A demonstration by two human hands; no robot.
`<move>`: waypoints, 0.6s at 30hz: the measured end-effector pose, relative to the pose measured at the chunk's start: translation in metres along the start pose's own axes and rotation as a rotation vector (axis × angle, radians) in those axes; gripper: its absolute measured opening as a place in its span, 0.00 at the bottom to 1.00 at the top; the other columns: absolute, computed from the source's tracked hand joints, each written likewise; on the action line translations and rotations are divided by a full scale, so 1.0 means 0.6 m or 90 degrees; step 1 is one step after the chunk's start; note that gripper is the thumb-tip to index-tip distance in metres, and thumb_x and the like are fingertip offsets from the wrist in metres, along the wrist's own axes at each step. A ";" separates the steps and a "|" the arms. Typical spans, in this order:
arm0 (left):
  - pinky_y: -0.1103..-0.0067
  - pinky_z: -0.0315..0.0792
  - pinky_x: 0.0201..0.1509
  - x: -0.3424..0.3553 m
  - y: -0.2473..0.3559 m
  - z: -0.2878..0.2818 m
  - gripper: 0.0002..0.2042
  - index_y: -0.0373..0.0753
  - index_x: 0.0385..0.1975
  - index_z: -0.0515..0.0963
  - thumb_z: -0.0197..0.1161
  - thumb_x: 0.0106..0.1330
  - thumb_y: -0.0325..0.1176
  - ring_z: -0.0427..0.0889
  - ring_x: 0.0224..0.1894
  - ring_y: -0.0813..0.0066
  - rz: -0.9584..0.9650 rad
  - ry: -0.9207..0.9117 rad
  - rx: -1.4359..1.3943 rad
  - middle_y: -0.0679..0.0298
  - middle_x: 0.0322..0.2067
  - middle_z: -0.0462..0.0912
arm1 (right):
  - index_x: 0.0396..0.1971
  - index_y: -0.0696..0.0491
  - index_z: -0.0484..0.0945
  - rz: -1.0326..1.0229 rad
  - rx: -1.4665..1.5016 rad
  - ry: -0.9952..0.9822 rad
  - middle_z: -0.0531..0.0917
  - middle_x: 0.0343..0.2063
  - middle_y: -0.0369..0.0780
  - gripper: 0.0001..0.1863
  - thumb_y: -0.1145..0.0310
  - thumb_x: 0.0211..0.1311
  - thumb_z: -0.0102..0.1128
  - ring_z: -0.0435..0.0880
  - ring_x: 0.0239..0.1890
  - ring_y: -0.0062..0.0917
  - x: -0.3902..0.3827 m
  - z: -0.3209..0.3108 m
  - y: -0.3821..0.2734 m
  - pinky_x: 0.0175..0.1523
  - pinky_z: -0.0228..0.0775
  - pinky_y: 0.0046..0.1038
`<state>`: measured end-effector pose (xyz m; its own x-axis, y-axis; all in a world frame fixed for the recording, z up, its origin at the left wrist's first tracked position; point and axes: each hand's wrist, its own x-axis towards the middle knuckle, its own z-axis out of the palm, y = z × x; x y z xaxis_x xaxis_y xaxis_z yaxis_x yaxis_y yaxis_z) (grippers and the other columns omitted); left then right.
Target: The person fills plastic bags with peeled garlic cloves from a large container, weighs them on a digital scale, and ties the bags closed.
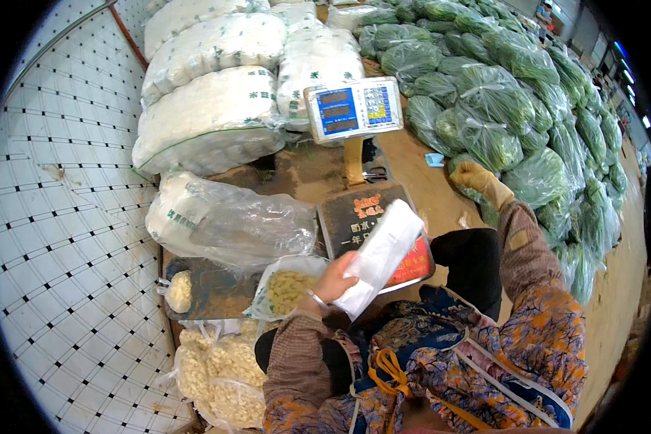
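This looks like a produce packing shed or wholesale store, to judge by the long heap of bagged green vegetables (495, 101) and the large white sacks (213, 108) piled to its left. A platform scale (356, 194) with a blue display stands near both, as in a weighing place. Strip lights (627, 76) shine far off in a hall-like space with a bare brown floor (609, 311)
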<state>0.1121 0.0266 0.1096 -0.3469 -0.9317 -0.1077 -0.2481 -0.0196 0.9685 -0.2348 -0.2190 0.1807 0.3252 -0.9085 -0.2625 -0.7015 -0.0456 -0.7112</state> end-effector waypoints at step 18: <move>0.80 0.60 0.51 0.074 -0.064 0.121 0.27 0.34 0.53 0.52 0.56 0.55 0.31 0.64 0.48 0.76 -0.009 0.234 -0.177 0.61 0.46 0.64 | 0.47 0.56 0.62 0.115 0.756 -0.287 0.72 0.38 0.38 0.27 0.58 0.50 0.57 0.71 0.37 0.19 -0.171 0.365 -0.100 0.39 0.65 0.20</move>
<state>0.0407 0.0126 0.0514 0.0110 -0.9965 -0.0828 0.0190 -0.0826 0.9964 -0.0874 -0.0321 0.1074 0.6335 -0.6318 -0.4467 0.1594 0.6715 -0.7237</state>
